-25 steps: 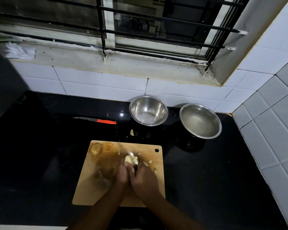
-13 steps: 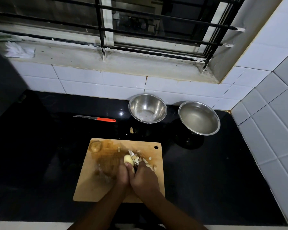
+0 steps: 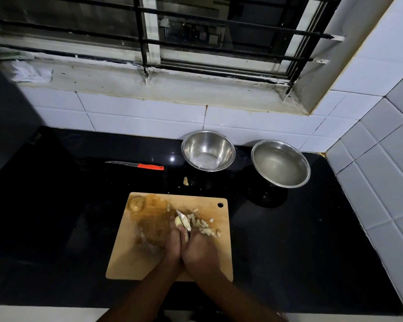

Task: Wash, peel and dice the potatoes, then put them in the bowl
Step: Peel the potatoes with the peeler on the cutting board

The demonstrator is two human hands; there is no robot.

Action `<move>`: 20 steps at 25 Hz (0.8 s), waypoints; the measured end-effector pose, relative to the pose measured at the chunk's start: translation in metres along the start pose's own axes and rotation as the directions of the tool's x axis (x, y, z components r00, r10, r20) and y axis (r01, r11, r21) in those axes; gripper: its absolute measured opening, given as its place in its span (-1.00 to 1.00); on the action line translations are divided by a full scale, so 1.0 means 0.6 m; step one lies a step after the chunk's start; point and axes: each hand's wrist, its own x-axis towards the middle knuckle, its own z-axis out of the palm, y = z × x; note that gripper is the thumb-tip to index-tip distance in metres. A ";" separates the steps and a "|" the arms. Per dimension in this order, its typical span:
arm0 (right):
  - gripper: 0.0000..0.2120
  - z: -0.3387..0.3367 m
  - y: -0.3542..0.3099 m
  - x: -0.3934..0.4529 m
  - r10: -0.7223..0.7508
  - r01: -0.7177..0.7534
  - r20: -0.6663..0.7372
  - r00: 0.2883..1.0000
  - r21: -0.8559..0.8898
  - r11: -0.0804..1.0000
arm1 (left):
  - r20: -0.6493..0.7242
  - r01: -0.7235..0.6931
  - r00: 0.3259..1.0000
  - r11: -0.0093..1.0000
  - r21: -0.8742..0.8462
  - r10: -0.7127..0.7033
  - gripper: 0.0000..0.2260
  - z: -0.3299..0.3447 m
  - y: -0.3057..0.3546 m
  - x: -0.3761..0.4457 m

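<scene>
A wooden cutting board (image 3: 135, 259) lies on the black counter in front of me. My left hand (image 3: 172, 242) holds a small peeled potato piece (image 3: 178, 221) down on the board. My right hand (image 3: 199, 249) grips a knife (image 3: 183, 220) whose blade rests on that piece. Several pale potato dice (image 3: 204, 225) lie just right of the blade. Behind the board, against the tiled wall, stand an empty steel bowl (image 3: 208, 150) and a second steel bowl (image 3: 280, 163) that looks filled with water.
An orange-handled knife (image 3: 135, 165) lies on the counter left of the bowls. A potato scrap (image 3: 186, 180) sits between the board and the bowls. Brown peel smears (image 3: 154, 219) cover the board's left part. White tiled walls close off the back and right.
The pile of dice to the right of the blade has grown and the potato piece under my left hand is smaller. Both hands stay at the same spot on the board.
</scene>
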 end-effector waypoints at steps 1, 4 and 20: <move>-0.45 -0.001 -0.001 0.001 0.021 -0.024 0.030 0.999 0.085 0.996 | -0.003 0.004 1.000 1.000 -0.003 -0.004 -0.52 0.005 0.006 -0.001; -0.53 -0.024 0.003 0.021 0.154 -0.420 0.446 0.882 0.592 0.688 | -0.020 0.044 0.999 0.999 -0.030 -0.044 -0.47 0.002 0.018 0.014; -0.79 -0.044 0.105 0.062 0.001 -0.762 0.768 0.640 0.636 -0.123 | 0.580 0.401 0.796 0.869 -0.288 -0.176 -0.45 -0.058 0.064 0.031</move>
